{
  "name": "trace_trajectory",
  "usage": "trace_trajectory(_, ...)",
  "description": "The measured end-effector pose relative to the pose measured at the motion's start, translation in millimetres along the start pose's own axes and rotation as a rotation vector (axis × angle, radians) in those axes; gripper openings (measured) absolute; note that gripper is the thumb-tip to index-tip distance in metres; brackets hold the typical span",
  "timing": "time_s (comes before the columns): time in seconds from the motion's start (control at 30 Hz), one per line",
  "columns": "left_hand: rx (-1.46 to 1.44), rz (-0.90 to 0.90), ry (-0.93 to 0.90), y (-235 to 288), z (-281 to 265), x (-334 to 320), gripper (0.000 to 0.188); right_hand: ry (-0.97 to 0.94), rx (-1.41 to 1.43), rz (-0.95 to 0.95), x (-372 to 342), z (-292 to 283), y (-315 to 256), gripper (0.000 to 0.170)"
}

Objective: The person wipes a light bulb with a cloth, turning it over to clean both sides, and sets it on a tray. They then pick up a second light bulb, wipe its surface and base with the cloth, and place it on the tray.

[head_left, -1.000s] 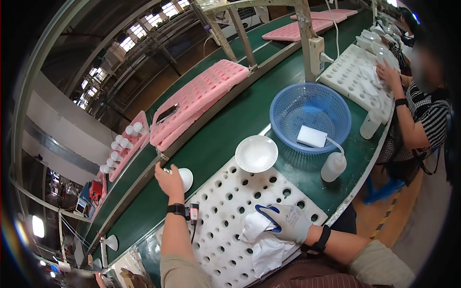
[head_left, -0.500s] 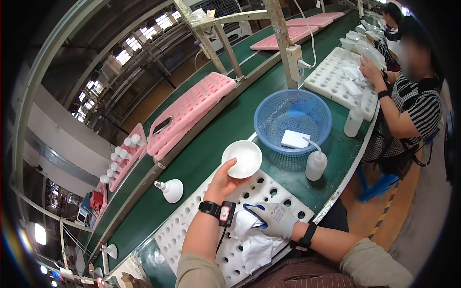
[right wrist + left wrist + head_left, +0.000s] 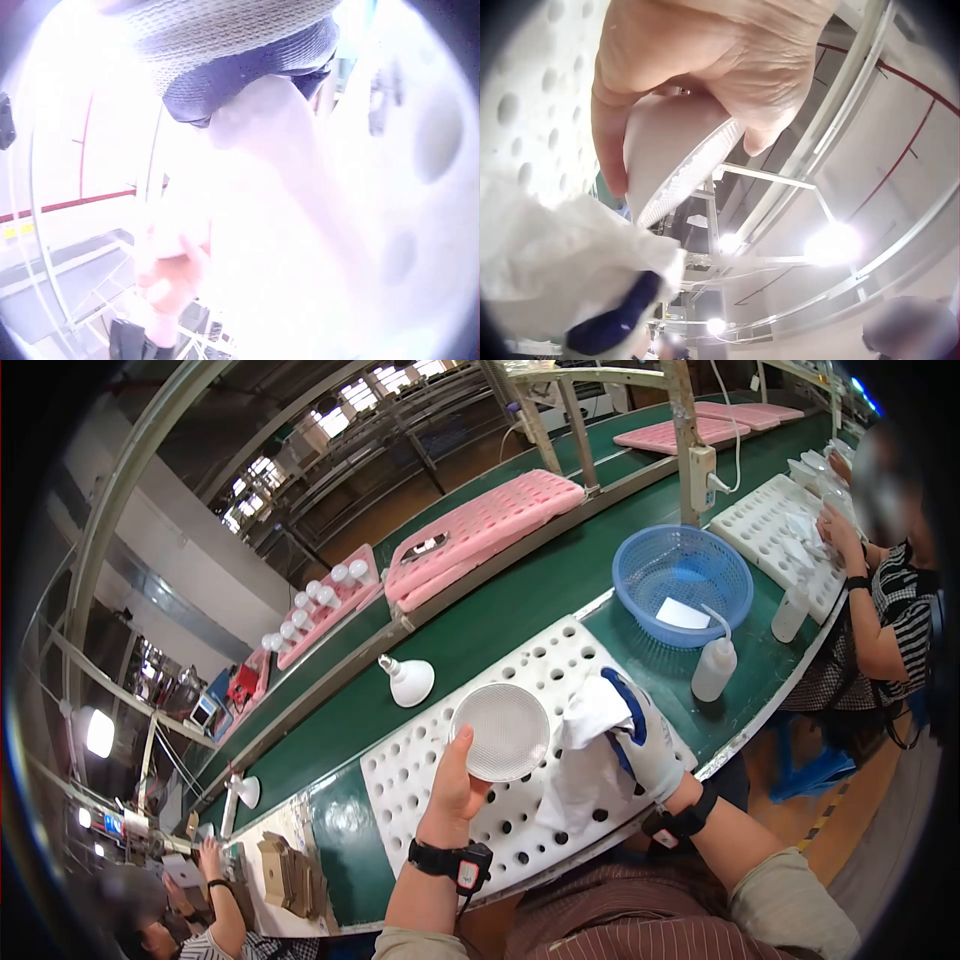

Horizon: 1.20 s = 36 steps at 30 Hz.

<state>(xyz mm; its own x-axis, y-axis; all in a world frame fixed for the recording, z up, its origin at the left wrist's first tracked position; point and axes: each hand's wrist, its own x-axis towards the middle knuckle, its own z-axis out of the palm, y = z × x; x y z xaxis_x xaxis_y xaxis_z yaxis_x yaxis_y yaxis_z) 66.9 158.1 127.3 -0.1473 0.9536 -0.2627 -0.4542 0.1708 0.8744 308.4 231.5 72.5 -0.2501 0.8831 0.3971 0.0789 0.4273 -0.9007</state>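
My bare left hand [image 3: 455, 800] grips a white reflector bulb [image 3: 500, 732], its round textured face turned up toward the head camera. In the left wrist view, thumb and fingers wrap the smooth white body of the bulb [image 3: 667, 139]. A white cloth [image 3: 575, 785] is pinched and bunched in my gloved right hand [image 3: 650, 745], just right of the bulb, and hangs over the perforated white foam tray [image 3: 410, 760]. The right wrist view is overexposed; the blue-edged glove [image 3: 247, 82] shows at the cloth's top. Another reflector bulb [image 3: 410, 683] rests face down on the green bench beyond the tray.
A blue basket [image 3: 738, 595] with a white block [image 3: 684, 613] stands at the right, near a squeeze bottle [image 3: 714, 668]. Pink trays [image 3: 500, 525] and several round bulbs [image 3: 315, 593] lie along the far side. One person works at the right, another at lower left.
My left hand left the bulb on the bench, took the one at the tray's far edge and brought it nearer, over the tray. The right hand lifted the cloth toward it.
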Motion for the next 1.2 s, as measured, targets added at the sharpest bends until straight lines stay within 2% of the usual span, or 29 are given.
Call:
trace_trajectory(0.03, 0.026, 0.015, 0.020, -8.2, -1.1, -9.1, 0.051, -0.042, -0.055, -0.078, 1.4, -0.6, -21.3, 0.070)
trace_trajectory(0.07, 0.030, 0.008, -0.017, -21.4, -2.7, -16.0, 0.052, -0.167, -0.219, -0.201, 1.3, 5.4, -45.5, 0.071)
trace_trajectory(0.1, 0.067, 0.065, 0.028, -42.6, 1.9, -21.4, 0.053, -0.291, -0.383, -0.321, -0.3, 17.3, -65.7, 0.073)
trace_trajectory(0.13, 0.060, 0.135, -0.054, -62.5, -3.1, -25.9, 0.050, -0.393, -0.493, -0.412, -1.8, 34.4, -68.9, 0.076)
trace_trajectory(0.17, 0.052, 0.213, -0.137, -75.1, -7.7, -29.8, 0.049, -0.375, -0.440, -0.406, -0.9, 40.1, -73.7, 0.074)
trace_trajectory(0.2, -0.139, 0.078, -0.116, -64.5, -3.9, -34.2, 0.051, -0.364, -0.383, -0.391, 0.4, 48.3, -67.4, 0.073)
trace_trajectory(0.23, -0.176, 0.039, -0.062, -63.4, -6.2, -41.2, 0.053, -0.350, -0.324, -0.380, 3.2, 58.2, -59.3, 0.072)
trace_trajectory(0.27, -0.139, 0.106, -0.082, -55.2, -2.7, -52.0, 0.054, -0.291, -0.250, -0.280, 4.4, 64.7, -59.0, 0.066)
trace_trajectory(0.3, -0.101, 0.164, -0.087, -50.1, -1.2, -65.1, 0.055, -0.336, -0.128, 0.001, 8.0, 65.5, -62.3, 0.059)
trace_trajectory(0.37, -0.109, 0.180, 0.002, -52.4, -18.6, -80.7, 0.058, -0.198, -0.246, -0.062, 16.0, 76.0, -42.9, 0.054)
trace_trajectory(0.4, -0.137, 0.212, 0.036, -52.6, -27.8, -89.2, 0.058, -0.259, -0.338, -0.081, 22.4, 75.1, -32.2, 0.056)
trace_trajectory(0.43, -0.163, 0.245, 0.069, -51.3, -35.7, -96.7, 0.060, -0.314, -0.629, -0.177, 23.1, 75.5, -22.2, 0.059)
trace_trajectory(0.5, -0.132, 0.275, 0.116, -47.2, -43.7, -112.3, 0.063, -0.373, -0.806, -0.161, 15.3, 71.0, -22.7, 0.063)
trace_trajectory(0.57, -0.257, 0.276, 0.042, -45.0, -47.4, -116.3, 0.062, -0.356, -0.827, -0.255, 14.3, 60.5, -34.9, 0.062)
trace_trajectory(0.63, -0.320, 0.265, 0.020, -45.7, -43.9, -115.0, 0.064, -0.271, -0.340, -0.234, 9.2, 52.0, -46.7, 0.057)
trace_trajectory(0.67, -0.376, 0.241, -0.006, -47.4, -39.4, -112.8, 0.067, -0.289, -0.152, -0.208, 4.4, 54.6, -42.9, 0.052)
trace_trajectory(0.7, -0.378, 0.228, -0.021, -48.3, -32.5, -108.4, 0.067, -0.390, 0.298, 0.050, -2.3, 60.4, -44.4, 0.045)
trace_trajectory(0.77, -0.469, 0.157, -0.210, -53.7, -13.3, -95.4, 0.074, -0.535, 0.279, 0.161, -8.2, 58.3, -39.5, 0.040)
trace_trajectory(0.8, -0.477, 0.142, -0.231, -60.0, -6.3, -88.9, 0.074, -0.621, 0.560, 0.364, -9.5, 51.4, -40.9, 0.038)
trace_trajectory(0.83, -0.506, 0.097, -0.237, -64.9, -2.6, -82.5, 0.074, -0.670, 0.491, 0.332, -9.9, 48.0, -38.9, 0.040)
trace_trajectory(0.9, -0.527, 0.070, -0.258, -69.8, 5.6, -71.9, 0.073, -0.575, 0.108, -0.333, -4.6, 37.4, -20.6, 0.046)
trace_trajectory(0.93, -0.447, 0.045, -0.188, -70.9, 9.0, -66.1, 0.072, -0.515, 0.032, -0.325, -7.1, 27.2, -19.1, 0.053)
trace_trajectory(0.97, -0.366, 0.023, -0.116, -69.0, 10.5, -59.0, 0.072, -0.523, 0.014, -0.418, -0.6, 23.4, -10.7, 0.044)
trace_trajectory(1.0, -0.332, 0.027, -0.114, -66.3, 10.1, -52.6, 0.066, -0.490, -0.086, -0.410, 3.5, 17.2, -0.7, 0.045)
trace_trajectory(1.03, -0.332, 0.020, -0.105, -66.1, 9.3, -51.5, 0.066, -0.467, -0.177, -0.380, -0.8, 13.9, 8.3, 0.045)
trace_trajectory(1.1, 0.202, 0.143, 0.049, -53.5, 14.7, -50.5, 0.072, -0.508, 0.242, 0.440, -2.8, 10.7, -3.6, 0.047)
trace_trajectory(1.13, 0.262, 0.090, -0.006, -49.8, 10.3, -46.8, 0.084, -0.488, 0.120, 0.186, -10.8, 14.1, 19.2, 0.046)
trace_trajectory(1.17, 0.263, 0.082, 0.010, -49.1, 10.6, -45.0, 0.084, -0.500, 0.132, 0.194, -11.8, 18.0, 21.2, 0.046)
trace_trajectory(1.2, 0.272, 0.046, -0.004, -50.7, 11.7, -44.1, 0.089, -0.438, 0.290, 0.348, -13.3, 21.0, 22.2, 0.031)
